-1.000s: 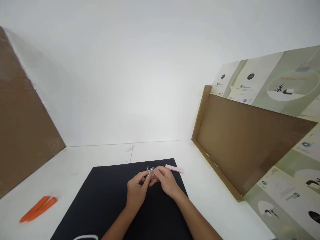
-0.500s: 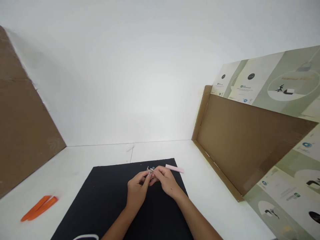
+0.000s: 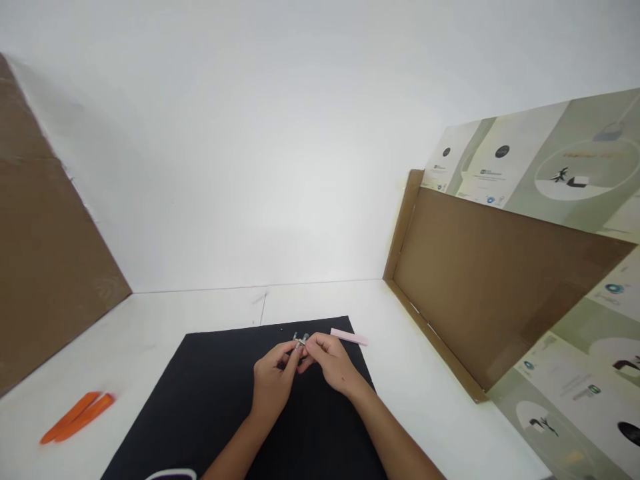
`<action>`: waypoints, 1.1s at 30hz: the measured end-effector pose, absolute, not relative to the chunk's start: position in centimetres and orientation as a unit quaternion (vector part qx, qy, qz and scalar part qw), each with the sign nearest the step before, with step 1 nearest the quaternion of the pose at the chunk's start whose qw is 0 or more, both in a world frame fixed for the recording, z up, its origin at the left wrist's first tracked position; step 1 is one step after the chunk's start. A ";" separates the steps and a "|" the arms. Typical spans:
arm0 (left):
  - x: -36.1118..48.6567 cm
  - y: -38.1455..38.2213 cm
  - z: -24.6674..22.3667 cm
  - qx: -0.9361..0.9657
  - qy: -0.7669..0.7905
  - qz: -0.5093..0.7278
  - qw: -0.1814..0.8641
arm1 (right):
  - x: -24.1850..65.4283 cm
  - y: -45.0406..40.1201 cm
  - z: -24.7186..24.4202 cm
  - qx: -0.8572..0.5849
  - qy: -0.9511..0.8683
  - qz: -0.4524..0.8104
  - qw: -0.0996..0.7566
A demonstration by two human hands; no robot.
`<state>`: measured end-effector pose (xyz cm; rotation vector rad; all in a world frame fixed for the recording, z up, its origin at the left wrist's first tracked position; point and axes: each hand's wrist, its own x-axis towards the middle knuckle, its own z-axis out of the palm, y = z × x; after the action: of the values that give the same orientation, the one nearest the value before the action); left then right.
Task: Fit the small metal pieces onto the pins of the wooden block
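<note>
My left hand (image 3: 274, 372) is closed, thumb and fingers pinching a small silvery metal piece (image 3: 300, 343) with short prongs sticking up. My right hand (image 3: 330, 360) meets it from the other side, its thumb and forefinger pinched at the piece's right end. The fingertips of both hands nearly touch and cover much of the piece, so its exact kind cannot be made out. Both hands are just above a black mat (image 3: 215, 387). Behind my right hand a flat pale pink strip (image 3: 349, 337) lies across the mat's right edge.
Two orange strip-like things (image 3: 77, 418) lie on the white table (image 3: 145, 347) at the left. A white-rimmed curved object (image 3: 173, 474) shows at the bottom edge. Brown cardboard panels stand at the left (image 3: 45, 233) and right (image 3: 490, 280), with a white wall (image 3: 280, 147) behind.
The metal piece has turned slightly between my fingertips. Both hands stay in almost the same place, and everything else is unmoved.
</note>
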<state>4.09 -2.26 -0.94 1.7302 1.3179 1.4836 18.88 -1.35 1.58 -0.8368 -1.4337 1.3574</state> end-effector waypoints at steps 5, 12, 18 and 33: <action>4.1 -2.2 -1.0 0.639 0.486 0.542 0.247 | 18.7 -1.1 0.9 -0.341 -0.574 0.558 0.493; 4.3 -2.4 -1.1 0.650 0.484 0.536 0.234 | 18.6 -0.7 0.4 -0.358 -0.560 0.553 0.502; 4.2 -2.3 -1.1 0.650 0.481 0.537 0.241 | 18.7 -0.9 0.8 -0.355 -0.567 0.553 0.496; 4.3 -2.4 -1.1 0.647 0.478 0.542 0.243 | 18.7 -1.2 1.3 -0.368 -0.562 0.550 0.497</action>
<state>4.29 -2.41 -1.07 1.7684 1.3061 1.4822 18.69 -1.16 1.34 -0.8920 -1.3603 1.3317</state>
